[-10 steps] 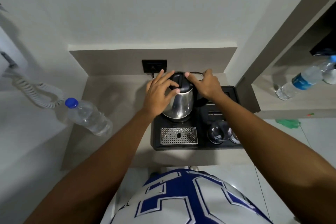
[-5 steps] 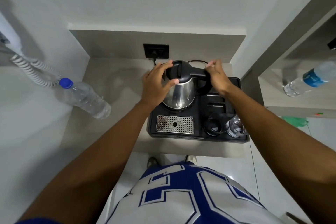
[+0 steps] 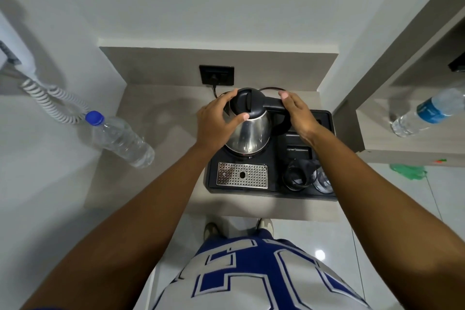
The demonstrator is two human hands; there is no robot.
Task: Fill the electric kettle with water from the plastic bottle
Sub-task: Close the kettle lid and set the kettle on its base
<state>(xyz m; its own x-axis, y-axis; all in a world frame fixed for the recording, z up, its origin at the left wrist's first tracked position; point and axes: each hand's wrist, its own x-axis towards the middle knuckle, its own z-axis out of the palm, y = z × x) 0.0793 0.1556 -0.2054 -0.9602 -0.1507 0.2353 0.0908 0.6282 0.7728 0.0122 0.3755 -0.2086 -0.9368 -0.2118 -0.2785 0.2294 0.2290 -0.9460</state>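
Had left hand [image 3: 214,123] cupping kettle [image 3: 247,131] lid, right hand [image 3: 298,113] on handle — lid shut, bottle [image 3: 120,139] capped, untouched — nothing poured yet.

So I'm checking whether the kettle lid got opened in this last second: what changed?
Little. The left hand slid round the lid to cup it; the right hand shifted from the lid onto the handle. The lid looks shut, the kettle sits on its tray, and the capped bottle is untouched.

Kettle [image 3: 247,131] on tray [image 3: 273,190]; bottle [image 3: 120,139] left; glasses [image 3: 299,176] front-right.
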